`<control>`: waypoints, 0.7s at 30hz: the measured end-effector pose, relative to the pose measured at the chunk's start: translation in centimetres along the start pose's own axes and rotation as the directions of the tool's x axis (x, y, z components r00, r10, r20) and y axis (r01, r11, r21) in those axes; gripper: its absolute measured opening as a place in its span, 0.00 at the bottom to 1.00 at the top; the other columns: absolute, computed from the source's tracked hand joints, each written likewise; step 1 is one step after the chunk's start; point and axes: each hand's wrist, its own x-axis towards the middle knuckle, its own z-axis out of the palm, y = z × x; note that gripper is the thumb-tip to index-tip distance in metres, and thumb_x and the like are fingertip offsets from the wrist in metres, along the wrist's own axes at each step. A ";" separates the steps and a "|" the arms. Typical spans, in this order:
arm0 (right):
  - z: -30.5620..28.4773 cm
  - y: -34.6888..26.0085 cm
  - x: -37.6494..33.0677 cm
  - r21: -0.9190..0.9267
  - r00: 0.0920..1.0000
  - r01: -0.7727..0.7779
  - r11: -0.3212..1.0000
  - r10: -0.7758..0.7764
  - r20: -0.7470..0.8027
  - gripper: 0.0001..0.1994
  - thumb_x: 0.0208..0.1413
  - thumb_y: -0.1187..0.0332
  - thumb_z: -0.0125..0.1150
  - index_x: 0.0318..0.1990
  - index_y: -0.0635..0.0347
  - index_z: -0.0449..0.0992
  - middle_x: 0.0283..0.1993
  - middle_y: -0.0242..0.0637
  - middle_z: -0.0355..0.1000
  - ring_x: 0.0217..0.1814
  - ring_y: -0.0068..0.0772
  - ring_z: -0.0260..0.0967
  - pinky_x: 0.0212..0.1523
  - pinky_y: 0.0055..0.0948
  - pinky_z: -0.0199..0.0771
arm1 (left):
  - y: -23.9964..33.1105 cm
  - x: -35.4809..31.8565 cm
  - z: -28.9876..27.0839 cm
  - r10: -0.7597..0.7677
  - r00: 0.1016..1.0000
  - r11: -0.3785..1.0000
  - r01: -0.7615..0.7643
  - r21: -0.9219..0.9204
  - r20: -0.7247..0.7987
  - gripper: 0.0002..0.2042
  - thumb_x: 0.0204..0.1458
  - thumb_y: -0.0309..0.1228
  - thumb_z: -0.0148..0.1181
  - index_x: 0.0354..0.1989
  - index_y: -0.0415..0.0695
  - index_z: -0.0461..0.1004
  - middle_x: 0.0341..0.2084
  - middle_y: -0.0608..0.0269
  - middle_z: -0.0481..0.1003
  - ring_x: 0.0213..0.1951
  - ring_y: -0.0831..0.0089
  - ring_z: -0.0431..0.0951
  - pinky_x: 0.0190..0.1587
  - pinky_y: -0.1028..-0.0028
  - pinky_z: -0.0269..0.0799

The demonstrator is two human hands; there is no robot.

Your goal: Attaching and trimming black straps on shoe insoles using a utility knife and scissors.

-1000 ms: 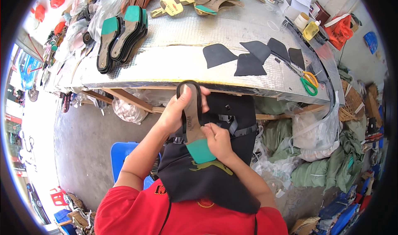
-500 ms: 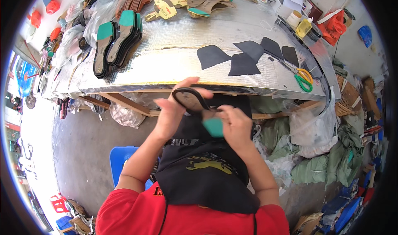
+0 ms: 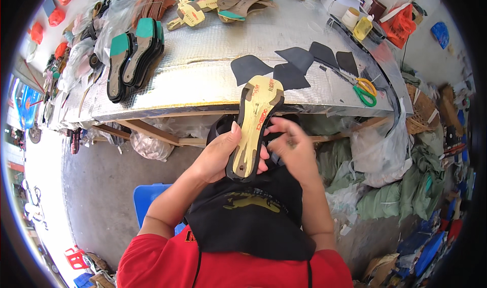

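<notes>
A shoe insole (image 3: 257, 118) with a yellow papery face and a black rim stands tilted over the table's front edge, its wide end pointing away from me. My left hand (image 3: 219, 155) is closed around its narrower end, thumb on the left edge and fingertips showing past the right edge. Just right of the insole is my right hand (image 3: 295, 150), its fingers bent and apart, somewhat blurred, with nothing visible in them. Behind the insole, several dark grey cut sheet pieces (image 3: 248, 69) lie on the silvery table (image 3: 187, 85).
Stacked black-edged insoles with green ends (image 3: 144, 52) stand at the table's left. Farther back lies a pile of yellow-and-brown insole boards (image 3: 243, 4). Scissors with green and yellow handles (image 3: 364, 96) lie at the right, near a yellow bottle (image 3: 362, 28). A blue stool (image 3: 147, 199) is below left.
The insole has been turned: its green end showed low by my right hand, and now its yellow face is up. My left hand has moved down its side; my right hand has let go.
</notes>
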 end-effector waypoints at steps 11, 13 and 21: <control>2.3 2.4 1.3 0.532 0.961 -0.243 0.811 0.275 0.020 0.06 0.54 0.72 0.64 0.28 0.59 0.72 0.18 0.25 0.64 0.18 0.13 0.55 0.19 0.17 0.51 | -1.7 -0.7 -1.6 0.070 0.998 0.862 -0.065 0.502 0.009 0.21 0.67 0.45 0.37 0.54 0.39 0.64 0.35 0.62 0.74 0.34 0.76 0.77 0.34 0.76 0.73; 2.6 2.8 1.4 0.724 0.945 -0.290 0.625 0.307 0.114 0.08 0.59 0.67 0.59 0.32 0.61 0.72 0.17 0.27 0.63 0.16 0.16 0.54 0.18 0.19 0.51 | -1.8 -1.3 -2.4 0.031 0.999 0.895 -0.044 0.444 0.038 0.19 0.66 0.43 0.43 0.54 0.39 0.65 0.37 0.62 0.73 0.36 0.76 0.76 0.36 0.75 0.73; 4.1 4.0 1.9 0.555 0.937 -0.323 0.767 0.178 0.300 0.18 0.66 0.55 0.49 0.38 0.62 0.76 0.27 0.33 0.72 0.16 0.18 0.58 0.18 0.19 0.54 | -1.7 -2.8 -3.6 0.030 0.981 0.928 0.044 0.369 -0.192 0.14 0.61 0.44 0.54 0.38 0.45 0.65 0.24 0.69 0.65 0.26 0.80 0.68 0.28 0.78 0.64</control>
